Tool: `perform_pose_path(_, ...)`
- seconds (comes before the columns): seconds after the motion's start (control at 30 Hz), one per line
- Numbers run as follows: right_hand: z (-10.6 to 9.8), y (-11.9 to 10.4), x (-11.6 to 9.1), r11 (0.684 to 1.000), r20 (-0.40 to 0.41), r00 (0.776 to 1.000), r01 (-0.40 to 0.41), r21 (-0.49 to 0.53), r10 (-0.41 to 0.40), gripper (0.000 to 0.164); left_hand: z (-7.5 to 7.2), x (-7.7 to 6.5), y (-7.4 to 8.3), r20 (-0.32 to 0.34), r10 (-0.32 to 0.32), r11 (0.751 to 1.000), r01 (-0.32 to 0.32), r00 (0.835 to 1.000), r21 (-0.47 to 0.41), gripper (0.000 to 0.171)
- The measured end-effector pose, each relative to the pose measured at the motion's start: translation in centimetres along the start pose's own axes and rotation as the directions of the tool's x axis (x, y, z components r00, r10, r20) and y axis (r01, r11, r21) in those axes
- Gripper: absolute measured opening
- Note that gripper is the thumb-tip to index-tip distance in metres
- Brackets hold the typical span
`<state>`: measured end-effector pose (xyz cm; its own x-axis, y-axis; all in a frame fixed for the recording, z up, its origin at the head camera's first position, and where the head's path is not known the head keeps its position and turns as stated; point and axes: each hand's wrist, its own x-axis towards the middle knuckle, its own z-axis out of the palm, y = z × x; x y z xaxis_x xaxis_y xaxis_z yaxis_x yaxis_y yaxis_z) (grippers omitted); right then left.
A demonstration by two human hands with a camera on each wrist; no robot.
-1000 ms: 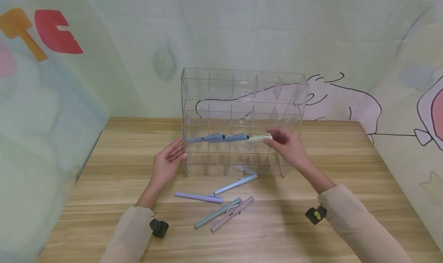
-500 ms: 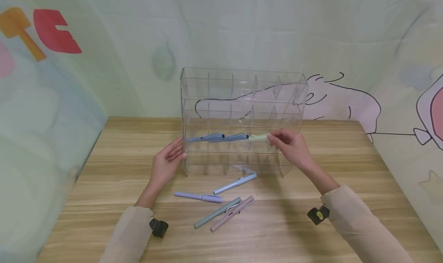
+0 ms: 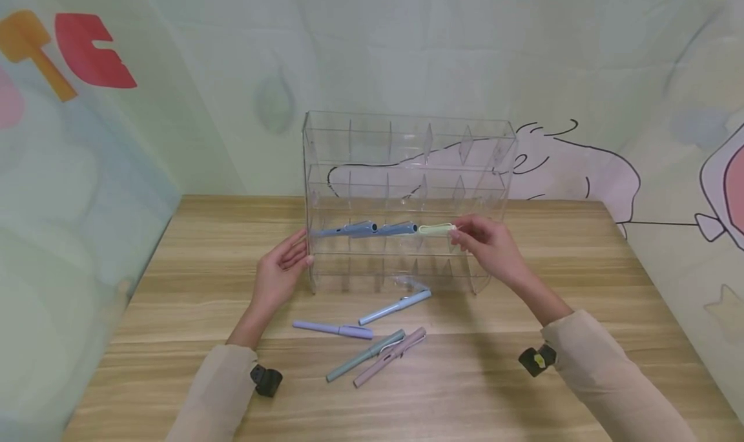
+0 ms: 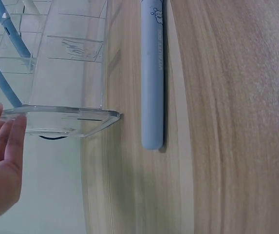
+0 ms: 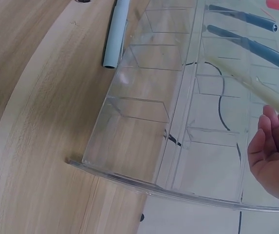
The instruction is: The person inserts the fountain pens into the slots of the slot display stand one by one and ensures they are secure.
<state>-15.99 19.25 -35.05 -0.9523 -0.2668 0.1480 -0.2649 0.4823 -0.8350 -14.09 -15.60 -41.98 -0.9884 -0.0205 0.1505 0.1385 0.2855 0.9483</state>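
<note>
A clear acrylic pen rack with rows of divided compartments stands on the table. My left hand holds its left side panel, thumb at the front edge and fingers along the outer face. My right hand pinches the capped end of a pale yellow-green pen, which lies slanted in the third row down. To its left in that row are two blue pens. In the right wrist view, the pale pen points into the rack, its cap end at the fingertips.
In front of the rack lie a light blue pen, a lavender pen, a grey-green pen and a mauve pen on the wooden table. A printed cloth backdrop rises behind.
The pale pen has turned so its clip faces forward, and its end has shifted slightly left. My right fingers have changed their hold at its end. My left hand has stayed in place.
</note>
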Motion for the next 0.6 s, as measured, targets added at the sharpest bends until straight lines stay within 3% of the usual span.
perform_pose_path(0.3, -0.5, 0.4, -0.3, 0.999, 0.019, 1.0, -0.006, -0.038, 0.007, 0.026, 0.0, 0.0, -0.1, 0.005, 0.007, 1.0, -0.007, 1.0, -0.008, 0.048)
perform_pose_path(0.6, -0.3, 1.0, -1.7, 0.997, 0.071, 0.997, -0.002, -0.071, 0.007, 0.021, 0.0, 0.1, -0.2, 0.005, 0.007, 1.0, -0.007, 1.0, 0.001, 0.048)
